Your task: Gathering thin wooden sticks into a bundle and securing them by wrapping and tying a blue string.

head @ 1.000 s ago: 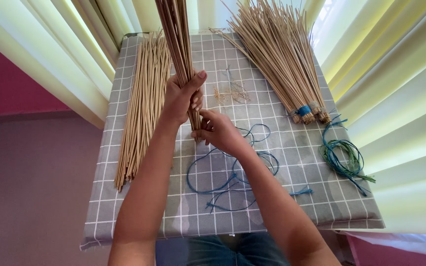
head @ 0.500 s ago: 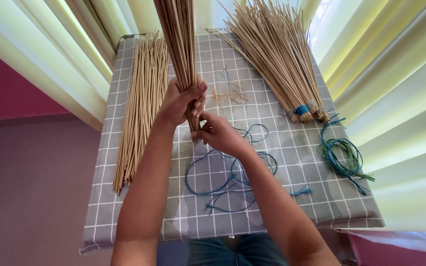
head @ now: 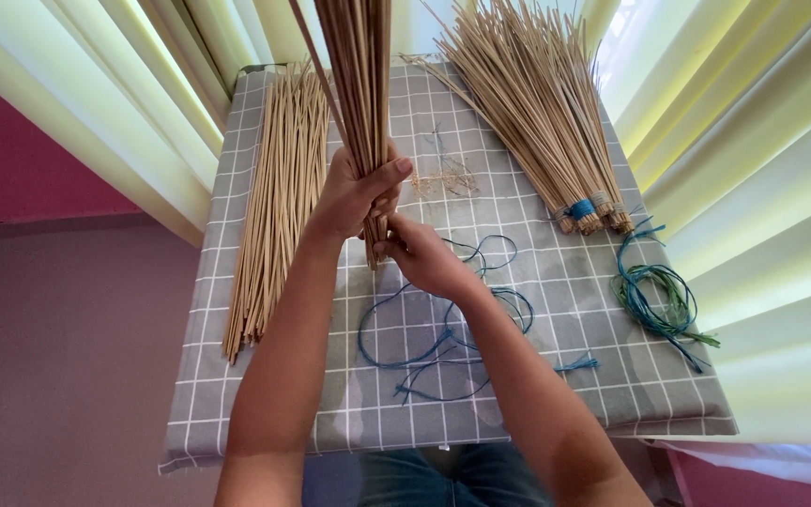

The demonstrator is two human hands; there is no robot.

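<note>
Head view: I see my left hand clamped round an upright stick bundle over the bench middle, not yet tied. My right hand pinches its lower end. One tied bundle lies at the far right corner, loose sticks along the left edge, blue cord on the open near half.

Bundle of sticks in the hands is showing dry, matt, woody fibre. Under the hands, the bench cloth is presenting smooth woven fabric; the blue cord is looking thin and slightly glossy.
</note>
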